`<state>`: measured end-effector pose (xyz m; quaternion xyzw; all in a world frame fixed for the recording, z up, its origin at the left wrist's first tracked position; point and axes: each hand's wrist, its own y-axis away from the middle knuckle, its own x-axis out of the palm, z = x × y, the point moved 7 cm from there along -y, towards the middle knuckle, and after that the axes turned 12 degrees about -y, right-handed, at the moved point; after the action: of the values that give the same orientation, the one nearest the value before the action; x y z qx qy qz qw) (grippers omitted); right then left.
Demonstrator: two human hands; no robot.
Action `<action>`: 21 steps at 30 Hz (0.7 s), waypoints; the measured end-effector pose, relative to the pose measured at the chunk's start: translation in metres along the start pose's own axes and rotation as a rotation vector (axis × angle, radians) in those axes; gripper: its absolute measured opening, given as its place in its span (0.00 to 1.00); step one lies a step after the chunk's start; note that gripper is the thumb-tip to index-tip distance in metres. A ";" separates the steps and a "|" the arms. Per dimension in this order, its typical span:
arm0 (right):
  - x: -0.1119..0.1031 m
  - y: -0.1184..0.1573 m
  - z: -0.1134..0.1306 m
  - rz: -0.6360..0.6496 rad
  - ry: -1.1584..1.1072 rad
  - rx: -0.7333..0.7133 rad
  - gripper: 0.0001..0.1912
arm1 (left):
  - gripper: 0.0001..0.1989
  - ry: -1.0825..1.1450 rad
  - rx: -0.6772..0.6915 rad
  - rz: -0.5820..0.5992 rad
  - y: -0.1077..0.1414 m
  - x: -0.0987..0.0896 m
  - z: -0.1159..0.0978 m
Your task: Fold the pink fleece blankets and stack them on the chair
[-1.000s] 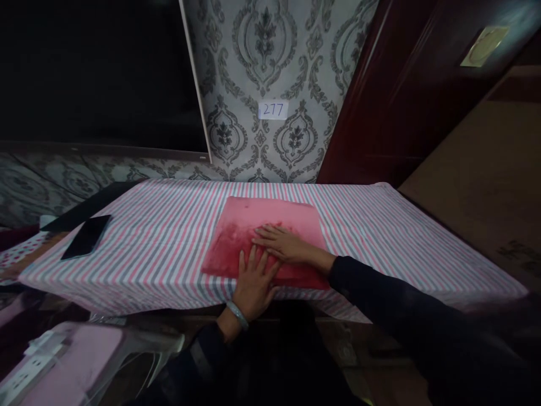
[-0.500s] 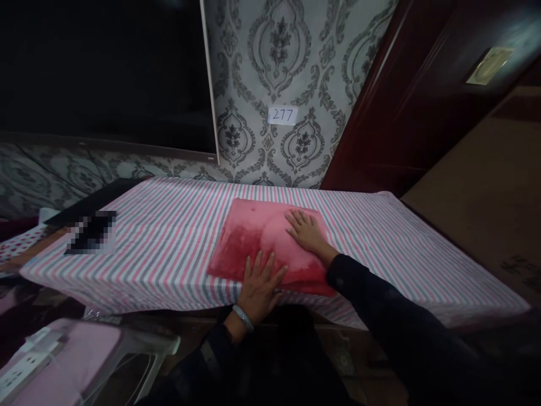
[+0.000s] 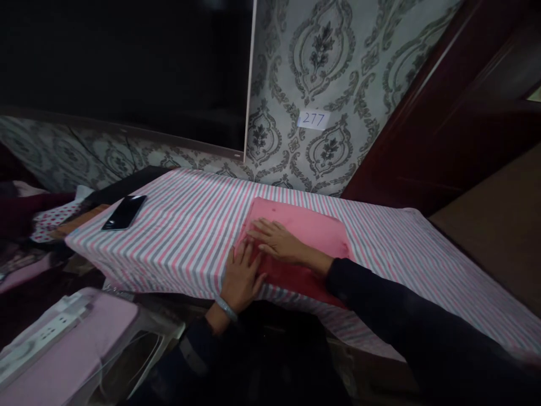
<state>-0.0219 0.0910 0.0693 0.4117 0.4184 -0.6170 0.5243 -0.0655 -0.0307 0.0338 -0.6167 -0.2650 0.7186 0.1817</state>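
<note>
A folded pink-red cloth (image 3: 310, 225) with a plush-looking surface lies flat on a table covered by a striped sheet (image 3: 181, 220). My left hand (image 3: 242, 279), with a bracelet at the wrist, rests on the cloth's front left corner, fingers apart. Just beyond it, my right hand (image 3: 279, 241) lies flat on the left part of the cloth, its fingers stretched out to the left. The two hands are close together, and neither grips anything.
A black phone (image 3: 125, 212) lies at the table's left end. Behind hangs a large dark screen (image 3: 127, 67). A power strip (image 3: 44, 341) sits on a pink surface (image 3: 99, 332) at lower left. A cardboard panel (image 3: 494, 220) stands at right.
My right hand has slid from the cloth's right side to its left side. My left hand has shifted to the left corner. The view has turned left.
</note>
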 end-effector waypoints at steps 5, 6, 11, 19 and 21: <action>0.039 -0.035 -0.007 0.081 0.052 -0.094 0.31 | 0.20 0.027 -0.027 -0.048 0.018 0.019 0.004; 0.041 -0.036 -0.011 0.077 0.068 -0.107 0.31 | 0.21 0.041 -0.036 -0.064 0.020 0.022 0.003; 0.037 -0.042 -0.031 0.048 0.149 -0.110 0.35 | 0.27 0.106 -0.057 -0.150 0.022 0.030 0.004; 0.015 -0.059 -0.065 -0.097 0.208 0.248 0.32 | 0.28 0.093 -0.044 -0.099 0.021 0.029 0.006; 0.000 -0.050 -0.080 -0.142 0.163 0.430 0.33 | 0.28 0.086 -0.032 -0.079 0.020 0.028 0.007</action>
<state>-0.0659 0.1724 0.0490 0.5320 0.3462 -0.6919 0.3442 -0.0759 -0.0309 0.0004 -0.6387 -0.2927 0.6795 0.2111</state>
